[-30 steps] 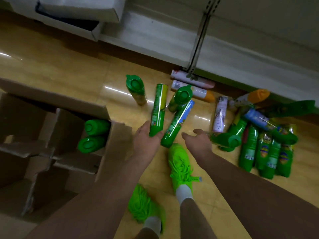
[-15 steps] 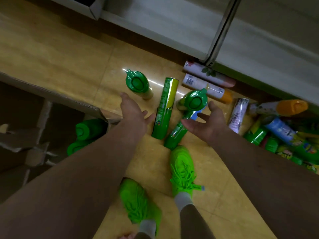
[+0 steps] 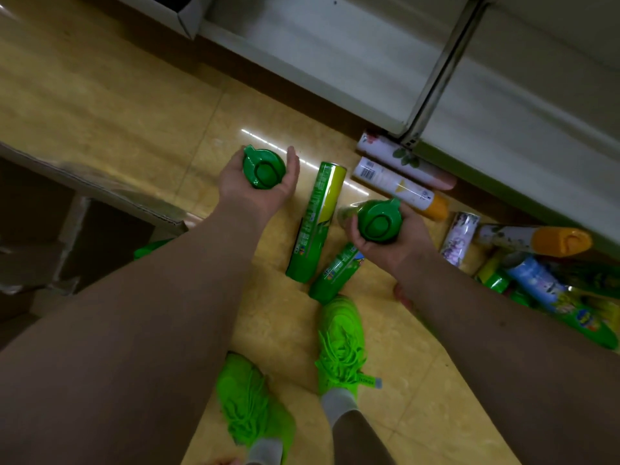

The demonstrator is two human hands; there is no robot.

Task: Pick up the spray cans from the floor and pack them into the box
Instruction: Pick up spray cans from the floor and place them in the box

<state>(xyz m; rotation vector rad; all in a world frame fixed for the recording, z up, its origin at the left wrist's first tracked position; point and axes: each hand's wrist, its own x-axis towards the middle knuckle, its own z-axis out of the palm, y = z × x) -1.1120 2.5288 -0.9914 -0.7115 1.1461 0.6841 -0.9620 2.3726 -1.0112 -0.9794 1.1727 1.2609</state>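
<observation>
Each hand is wrapped round an upright green-capped can, left hand and right hand, with the box at nine o'clock, nearer the left.

Both arms are bare, without sleeves. Below the hands, the feet wear bright green knitted shoes with green laces and grey socks.

I note the box left of both hands; two cans lie between them, more cans right, under the shelf.
</observation>
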